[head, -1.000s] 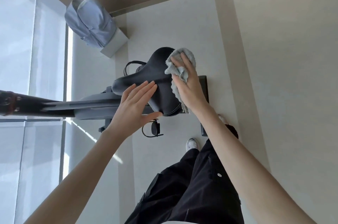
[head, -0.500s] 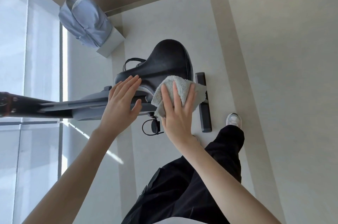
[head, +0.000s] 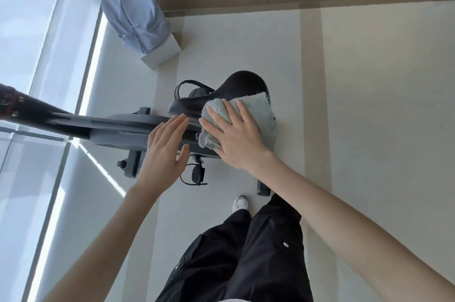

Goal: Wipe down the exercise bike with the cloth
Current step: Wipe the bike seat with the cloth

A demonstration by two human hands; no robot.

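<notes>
The cloth (head: 256, 109) had travelled in the last second: from the far edge of the saddle (head: 236, 84), bunched under the fingers, it had come across the top to the near side, and it now lay spread over the near half and the broad rear of the saddle. The right hand (head: 236, 136) pressed it there with fingers straight and splayed, palm flat on the towelling, pinching nothing. The left hand (head: 167, 149) had slipped back from its flat rest on the saddle's nose; its fingers were straight and together, tips just at the nose (whether they touched the leather or only hovered over it could not be told), the palm over the grey frame (head: 123, 129) in front of the saddle.

Judged from this, the saddle top was nearly covered by the pass, with only the far dark strip beyond the cloth showing bare. The frame ahead of the saddle and the pedal (head: 197, 174) below its nose looked not yet wiped, so most of the bike remained
</notes>
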